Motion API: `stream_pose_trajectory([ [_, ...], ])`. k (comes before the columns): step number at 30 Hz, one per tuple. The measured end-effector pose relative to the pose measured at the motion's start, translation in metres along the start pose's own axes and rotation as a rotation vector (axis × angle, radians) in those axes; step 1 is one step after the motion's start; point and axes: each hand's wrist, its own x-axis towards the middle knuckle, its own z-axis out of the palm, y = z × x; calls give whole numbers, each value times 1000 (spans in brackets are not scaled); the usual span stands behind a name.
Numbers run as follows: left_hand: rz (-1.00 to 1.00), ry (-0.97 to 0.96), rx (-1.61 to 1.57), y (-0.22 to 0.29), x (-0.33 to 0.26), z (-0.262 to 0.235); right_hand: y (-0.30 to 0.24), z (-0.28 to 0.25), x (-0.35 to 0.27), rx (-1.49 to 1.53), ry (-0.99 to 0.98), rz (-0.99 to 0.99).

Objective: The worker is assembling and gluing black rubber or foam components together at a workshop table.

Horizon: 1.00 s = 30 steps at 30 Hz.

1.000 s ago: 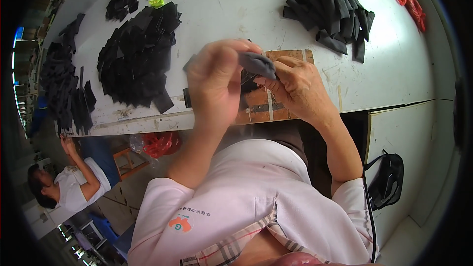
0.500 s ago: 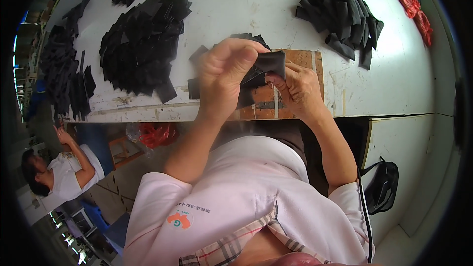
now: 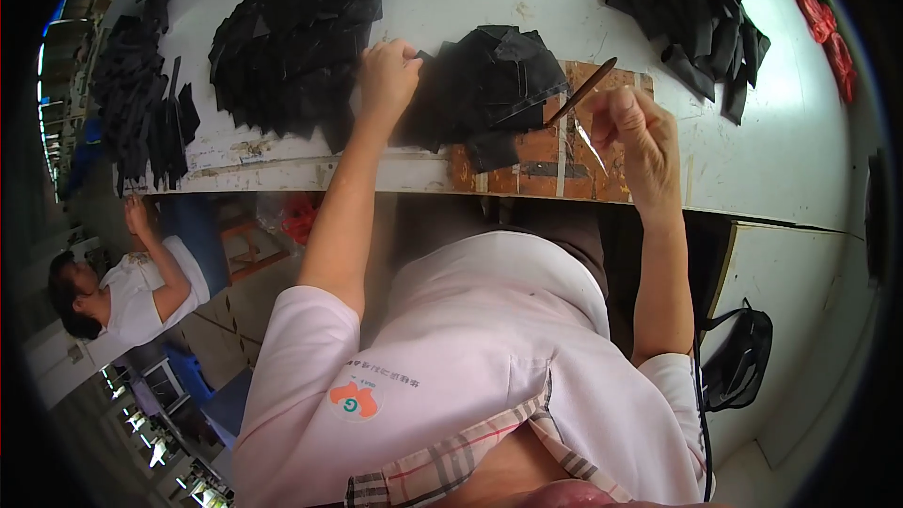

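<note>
My left hand (image 3: 390,80) is closed, fingers curled, between a large pile of black fabric pieces (image 3: 292,47) and a smaller heap of black pieces (image 3: 499,75). A black edge shows by its fingertips; what it grips, if anything, I cannot make out. To the right, my right hand (image 3: 640,132) is raised over a brown board (image 3: 536,174), thumb and fingers closed on a slim tool (image 3: 585,94) with a dark brown bar and a bright pointed part. Its exact kind is unclear. One black piece (image 3: 492,150) lies flat on the board's left part.
Black strips (image 3: 150,103) lie at the table's far left, and tube-like black pieces (image 3: 696,9) at the back right. Red plastic bags (image 3: 828,28) edge the right side. A person (image 3: 141,282) sits at left. A black bag (image 3: 738,357) hangs below the table.
Both hands held up a folded black piece together; now they are apart. The left has moved left to the heap's side, the right now holds the slim tool. The view has shifted somewhat.
</note>
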Motion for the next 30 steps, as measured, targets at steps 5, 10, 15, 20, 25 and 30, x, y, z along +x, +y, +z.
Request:
stream_pose_trajectory([
  [5, 226, 97, -424, 9, -15, -25, 18, 14, -24, -45, -72, 113],
  [10, 401, 155, -97, 14, -35, -11, 26, 26, -29, 2, -57, 177],
  [15, 454, 319, -119, 10, -27, -4, 22, 44, -32, -116, -138, 92],
  [20, -104, -201, -1185, 28, -44, -66, 14, 60, -25, 66, -223, 183],
  [25, -346, -689, -1498, 67, -81, -100, 23, 77, -21, 1058, -435, 448],
  [30, -319, -437, -1671, 76, -105, -95, 19, 83, -17, 946, -185, 489],
])
